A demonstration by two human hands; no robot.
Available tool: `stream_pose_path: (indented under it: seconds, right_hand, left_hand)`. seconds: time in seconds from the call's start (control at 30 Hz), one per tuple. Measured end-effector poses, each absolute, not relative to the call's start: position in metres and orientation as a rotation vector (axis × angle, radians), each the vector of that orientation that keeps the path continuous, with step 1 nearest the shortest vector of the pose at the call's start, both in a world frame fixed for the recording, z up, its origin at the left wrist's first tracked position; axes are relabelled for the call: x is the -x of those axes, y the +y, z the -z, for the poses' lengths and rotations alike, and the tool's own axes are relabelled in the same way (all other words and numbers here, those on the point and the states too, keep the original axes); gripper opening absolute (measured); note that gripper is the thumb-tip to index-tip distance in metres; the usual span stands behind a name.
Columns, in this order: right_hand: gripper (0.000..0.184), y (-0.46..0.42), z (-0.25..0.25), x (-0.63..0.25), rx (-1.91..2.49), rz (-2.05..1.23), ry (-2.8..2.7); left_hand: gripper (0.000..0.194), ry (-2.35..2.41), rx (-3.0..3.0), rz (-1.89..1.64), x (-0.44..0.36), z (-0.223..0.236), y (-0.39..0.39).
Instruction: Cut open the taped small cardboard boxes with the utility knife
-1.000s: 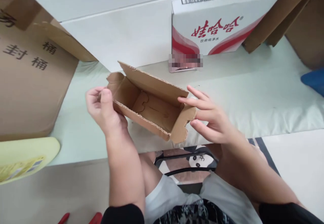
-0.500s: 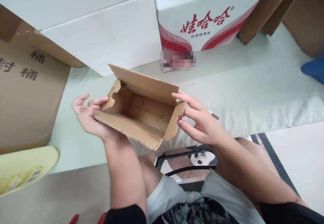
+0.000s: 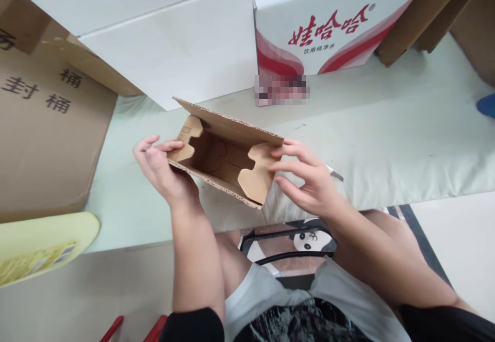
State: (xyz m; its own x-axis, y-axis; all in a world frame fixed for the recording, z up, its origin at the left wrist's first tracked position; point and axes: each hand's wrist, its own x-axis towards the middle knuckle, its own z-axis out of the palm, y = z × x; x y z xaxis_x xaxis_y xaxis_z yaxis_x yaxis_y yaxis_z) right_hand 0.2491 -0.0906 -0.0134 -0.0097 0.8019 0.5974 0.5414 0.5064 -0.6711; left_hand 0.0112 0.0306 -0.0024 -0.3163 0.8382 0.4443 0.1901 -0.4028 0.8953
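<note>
A small brown cardboard box (image 3: 216, 177) with its top open is tilted in front of me, over the edge of the pale green cloth. My left hand (image 3: 166, 169) grips its left end, one fingertip lying on the notched end flap. My right hand (image 3: 305, 177) is at the other end, fingers spread, with fingertips against the right notched flap (image 3: 257, 172), which leans inward over the opening. Both long side flaps stand up. The inside is shaded, and I see only bare cardboard there.
White cartons (image 3: 174, 58) and a red-and-white water carton (image 3: 328, 37) stand behind. A large brown carton (image 3: 50, 141) is at left, with a yellow-green object (image 3: 50, 233) before it. A small flat object (image 3: 336, 173) lies beyond my right hand; a panda-print bag (image 3: 286, 244) sits below.
The right end flap has folded inward under my right fingers. The long near flap has swung from leaning outward to nearly upright. My left hand keeps its hold.
</note>
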Motion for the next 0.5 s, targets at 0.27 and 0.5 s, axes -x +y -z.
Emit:
stream_pose_path:
  seconds: [0.27,0.5]
  right_hand:
    - [0.083,-0.090,0.025,-0.245,1.212,-0.532,-1.548]
    - [0.036,-0.090,0.015,-0.247,1.236,-0.566,-1.638]
  left_hand:
    - [0.049,1.221,-1.382,-1.799,-0.011,0.008,0.030]
    - [0.056,1.204,-1.587,-1.759,-0.004,0.021,0.031]
